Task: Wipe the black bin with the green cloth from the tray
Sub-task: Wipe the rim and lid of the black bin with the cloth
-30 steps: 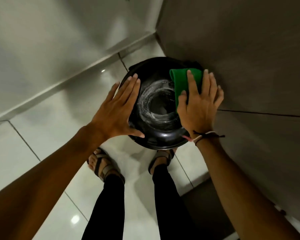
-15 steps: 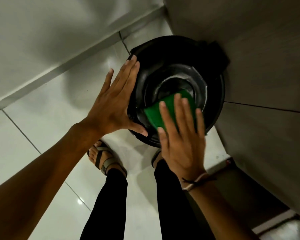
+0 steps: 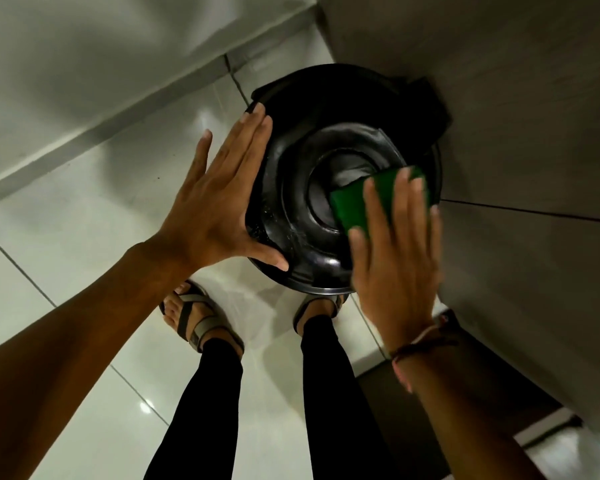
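corner wall [image 3: 534, 98] against bin rim [image 3: 326, 72]

Indoor room: glossy floor tiles [image 3: 84, 209], skirting [image 3: 101, 133].

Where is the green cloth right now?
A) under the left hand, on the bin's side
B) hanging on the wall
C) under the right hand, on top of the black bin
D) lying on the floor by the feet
C: the green cloth is pressed flat under the right hand on the black bin lid, while the left hand has no cloth.
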`<action>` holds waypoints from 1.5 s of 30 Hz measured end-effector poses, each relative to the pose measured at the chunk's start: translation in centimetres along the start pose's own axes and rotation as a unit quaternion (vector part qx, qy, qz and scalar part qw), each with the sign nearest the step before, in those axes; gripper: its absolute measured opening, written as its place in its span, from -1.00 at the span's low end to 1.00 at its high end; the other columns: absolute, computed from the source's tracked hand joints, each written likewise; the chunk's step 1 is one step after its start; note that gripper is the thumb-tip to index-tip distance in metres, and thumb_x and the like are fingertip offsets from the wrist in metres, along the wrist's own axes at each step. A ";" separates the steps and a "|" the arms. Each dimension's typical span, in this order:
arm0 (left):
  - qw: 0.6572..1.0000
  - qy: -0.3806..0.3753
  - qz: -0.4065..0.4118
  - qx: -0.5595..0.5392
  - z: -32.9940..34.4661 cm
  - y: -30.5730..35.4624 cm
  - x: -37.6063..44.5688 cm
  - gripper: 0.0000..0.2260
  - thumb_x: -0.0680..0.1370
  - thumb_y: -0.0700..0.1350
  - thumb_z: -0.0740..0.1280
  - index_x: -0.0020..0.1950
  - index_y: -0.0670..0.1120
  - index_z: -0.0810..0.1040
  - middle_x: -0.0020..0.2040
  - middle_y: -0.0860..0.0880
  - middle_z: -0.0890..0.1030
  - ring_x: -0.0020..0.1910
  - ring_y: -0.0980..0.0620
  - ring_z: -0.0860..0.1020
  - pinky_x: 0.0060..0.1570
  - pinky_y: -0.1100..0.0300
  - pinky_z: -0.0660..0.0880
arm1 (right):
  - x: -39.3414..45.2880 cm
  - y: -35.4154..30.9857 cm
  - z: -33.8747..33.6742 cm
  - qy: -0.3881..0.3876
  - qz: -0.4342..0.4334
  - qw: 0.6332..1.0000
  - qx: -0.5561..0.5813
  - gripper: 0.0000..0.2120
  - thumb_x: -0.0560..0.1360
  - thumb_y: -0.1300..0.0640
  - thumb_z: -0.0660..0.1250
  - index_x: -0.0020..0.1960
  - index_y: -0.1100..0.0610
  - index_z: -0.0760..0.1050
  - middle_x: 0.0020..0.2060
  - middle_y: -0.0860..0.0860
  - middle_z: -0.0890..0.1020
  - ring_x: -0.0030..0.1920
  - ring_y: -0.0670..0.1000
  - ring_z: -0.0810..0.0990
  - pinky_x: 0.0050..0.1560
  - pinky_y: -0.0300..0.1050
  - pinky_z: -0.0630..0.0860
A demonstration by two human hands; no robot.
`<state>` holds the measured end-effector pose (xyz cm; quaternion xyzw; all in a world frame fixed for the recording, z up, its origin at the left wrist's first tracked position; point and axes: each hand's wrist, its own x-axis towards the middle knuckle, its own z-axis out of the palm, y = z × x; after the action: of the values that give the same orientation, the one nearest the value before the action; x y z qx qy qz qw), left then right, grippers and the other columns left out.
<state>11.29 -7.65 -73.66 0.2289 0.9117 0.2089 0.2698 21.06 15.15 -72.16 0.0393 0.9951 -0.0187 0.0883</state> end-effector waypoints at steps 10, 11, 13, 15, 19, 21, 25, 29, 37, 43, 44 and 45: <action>1.000 -0.008 -0.003 0.015 0.0 0.3 -0.1 0.41 0.10 0.64 0.30 0.65 -0.17 -0.17 0.68 -0.11 -0.15 0.67 -0.03 -0.17 0.60 -0.31 -0.10 | -2.2 -3.0 0.5 -0.017 -0.078 0.997 0.019 -0.49 0.72 -0.15 -0.04 0.61 0.00 0.24 0.62 0.17 0.23 0.63 0.16 0.15 0.61 0.24 0.19; 1.000 -0.009 -0.003 0.008 -0.1 0.3 -0.1 0.42 0.10 0.61 0.35 0.65 -0.17 -0.17 0.68 -0.11 -0.15 0.67 -0.03 -0.16 0.60 -0.32 -0.09 | -2.8 -1.4 0.4 -0.021 -0.063 0.998 0.002 -0.49 0.72 -0.14 -0.06 0.61 0.00 0.22 0.62 0.18 0.22 0.63 0.17 0.15 0.59 0.27 0.20; 1.000 -0.009 -0.004 -0.001 -0.1 0.3 -0.2 0.42 0.10 0.57 0.41 0.66 -0.17 -0.16 0.68 -0.11 -0.14 0.67 -0.04 -0.15 0.60 -0.34 -0.08 | -1.0 0.7 0.2 -0.012 0.001 1.000 -0.023 -0.47 0.73 -0.14 -0.12 0.63 0.01 0.15 0.63 0.21 0.17 0.64 0.20 0.13 0.59 0.31 0.19; 1.000 -0.011 -0.003 0.001 -0.1 0.3 -0.1 0.42 0.10 0.58 0.40 0.65 -0.18 -0.16 0.68 -0.12 -0.14 0.67 -0.05 -0.15 0.60 -0.34 -0.08 | 3.4 -0.3 0.1 0.026 0.069 0.997 -0.021 -0.47 0.74 -0.14 -0.17 0.65 0.02 0.10 0.63 0.23 0.13 0.65 0.21 0.09 0.62 0.28 0.15; 1.000 -0.012 -0.002 0.018 0.0 0.2 -0.1 0.42 0.10 0.64 0.30 0.65 -0.19 -0.17 0.68 -0.13 -0.15 0.67 -0.06 -0.16 0.59 -0.36 -0.07 | 4.2 -5.9 0.4 0.003 -0.036 0.999 0.029 -0.47 0.72 -0.13 -0.10 0.65 0.01 0.08 0.64 0.22 0.11 0.65 0.19 0.05 0.65 0.21 0.02; 1.000 -0.007 0.001 0.018 -0.1 0.2 0.0 0.42 0.10 0.63 0.31 0.65 -0.19 -0.16 0.68 -0.13 -0.14 0.67 -0.05 -0.15 0.59 -0.36 -0.07 | -1.0 -4.6 0.4 -0.040 -0.097 0.994 0.016 -0.49 0.73 -0.11 -0.09 0.65 0.00 0.11 0.65 0.18 0.11 0.66 0.17 0.05 0.65 0.22 0.06; 1.000 -0.002 0.008 -0.001 -0.1 0.1 -0.2 0.40 0.11 0.63 0.29 0.65 -0.19 -0.14 0.68 -0.13 -0.14 0.67 -0.05 -0.14 0.58 -0.37 -0.06 | -1.9 2.4 -0.5 -0.057 -0.035 0.997 -0.036 -0.48 0.72 -0.11 -0.07 0.64 0.01 0.11 0.63 0.23 0.11 0.64 0.22 0.06 0.58 0.34 0.20; 1.000 -0.006 0.009 0.013 0.0 0.0 -0.2 0.40 0.11 0.65 0.25 0.65 -0.20 -0.15 0.68 -0.14 -0.13 0.67 -0.06 -0.14 0.58 -0.37 -0.06 | 3.7 -2.6 -0.2 0.001 -0.006 1.000 0.006 -0.49 0.71 -0.09 -0.03 0.64 -0.02 0.14 0.63 0.25 0.14 0.64 0.24 0.08 0.64 0.28 0.08; 1.000 -0.004 0.015 0.018 -0.1 0.0 -0.2 0.40 0.11 0.65 0.25 0.65 -0.20 -0.14 0.68 -0.14 -0.13 0.67 -0.06 -0.14 0.58 -0.37 -0.06 | -0.2 1.2 -0.3 -0.032 -0.036 0.998 -0.027 -0.51 0.72 -0.06 0.01 0.63 -0.04 0.15 0.63 0.22 0.16 0.63 0.25 0.10 0.58 0.36 0.18; 1.000 0.000 0.009 0.028 -0.1 0.1 0.0 0.40 0.11 0.67 0.21 0.65 -0.20 -0.14 0.68 -0.14 -0.12 0.67 -0.05 -0.13 0.58 -0.37 -0.05 | 2.8 -5.1 0.6 0.013 -0.059 0.998 0.034 -0.52 0.71 -0.02 0.08 0.62 -0.04 0.18 0.63 0.22 0.17 0.64 0.24 0.09 0.63 0.25 0.11; 1.000 0.000 0.010 0.027 -0.1 0.1 0.0 0.40 0.11 0.67 0.22 0.65 -0.20 -0.14 0.68 -0.14 -0.12 0.67 -0.05 -0.13 0.58 -0.37 -0.05 | 0.5 -4.4 0.7 -0.004 -0.082 0.996 0.030 -0.53 0.72 0.00 0.08 0.62 -0.03 0.20 0.63 0.20 0.17 0.64 0.22 0.10 0.63 0.25 0.13; 1.000 0.000 0.012 0.021 0.0 0.1 -0.1 0.40 0.10 0.66 0.23 0.65 -0.20 -0.14 0.68 -0.14 -0.12 0.67 -0.04 -0.13 0.58 -0.37 -0.05 | -1.7 -3.0 0.6 -0.021 -0.093 0.995 0.025 -0.54 0.72 0.00 0.07 0.61 -0.04 0.21 0.63 0.19 0.18 0.64 0.21 0.10 0.61 0.26 0.16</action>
<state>11.35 -7.64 -73.54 0.2450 0.9130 0.1929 0.2629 22.64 12.02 -72.36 -0.0520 0.9916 -0.0530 0.1055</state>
